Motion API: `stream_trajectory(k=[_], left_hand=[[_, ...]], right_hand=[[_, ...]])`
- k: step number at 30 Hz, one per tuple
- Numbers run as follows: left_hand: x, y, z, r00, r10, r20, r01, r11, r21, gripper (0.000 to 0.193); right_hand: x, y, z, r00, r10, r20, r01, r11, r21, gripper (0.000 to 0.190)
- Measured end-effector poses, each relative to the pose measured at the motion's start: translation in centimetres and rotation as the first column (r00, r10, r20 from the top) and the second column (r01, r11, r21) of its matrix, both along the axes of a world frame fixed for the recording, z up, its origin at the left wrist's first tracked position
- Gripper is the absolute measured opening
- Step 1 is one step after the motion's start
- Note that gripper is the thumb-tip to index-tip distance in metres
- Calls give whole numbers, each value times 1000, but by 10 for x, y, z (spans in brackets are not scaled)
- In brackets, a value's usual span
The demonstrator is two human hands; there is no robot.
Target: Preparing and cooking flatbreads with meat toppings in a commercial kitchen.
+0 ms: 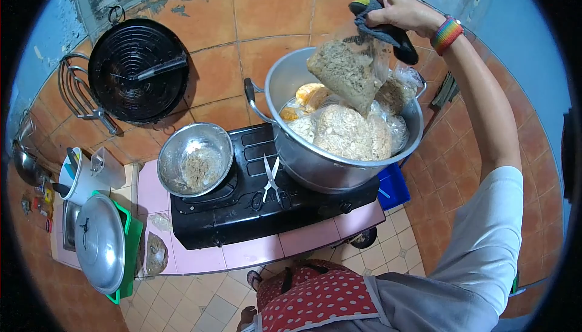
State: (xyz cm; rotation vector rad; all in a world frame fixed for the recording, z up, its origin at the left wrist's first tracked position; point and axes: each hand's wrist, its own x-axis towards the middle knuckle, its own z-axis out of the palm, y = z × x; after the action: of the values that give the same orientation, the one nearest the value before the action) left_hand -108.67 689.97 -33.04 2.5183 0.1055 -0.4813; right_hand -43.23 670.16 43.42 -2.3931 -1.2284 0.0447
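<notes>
My right hand (395, 11), wearing a rainbow wristband, is raised over a large aluminium pot (313, 168). It grips a dark grey cloth (384, 34) with a lime-green patch, together with the top of a clear plastic bag (348, 66). Grey-green crumbly matter fills the bag, which hangs tilted inside the pot's mouth. Beneath it lie a large bag of pale crumbly matter (341, 132), orange-yellow bundles (311, 95) and a bag of brown matter (391, 95). My left hand (248, 316) hangs low beside the red polka-dot apron (318, 295), partly cut off by the picture's bottom edge; its fingers are unclear.
The pot stands on a black gas stove (204, 223), beside open scissors (271, 180) and a metal bowl (195, 159) with brown residue. A domed lid (100, 243) leans on a green crate (134, 232). A black round pan (136, 70) hangs on the tiled wall.
</notes>
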Motion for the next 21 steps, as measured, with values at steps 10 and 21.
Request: stream_trajectory(k=[10, 21], left_hand=[[27, 9, 21, 999, -40, 20, 40, 999, 32, 16], [47, 10, 42, 997, -63, 37, 60, 996, 58, 16]], right_hand=[[0, -9, 7, 995, -96, -30, 98, 993, 62, 20], [-46, -43, -3, 990, 142, 23, -139, 986, -88, 19]])
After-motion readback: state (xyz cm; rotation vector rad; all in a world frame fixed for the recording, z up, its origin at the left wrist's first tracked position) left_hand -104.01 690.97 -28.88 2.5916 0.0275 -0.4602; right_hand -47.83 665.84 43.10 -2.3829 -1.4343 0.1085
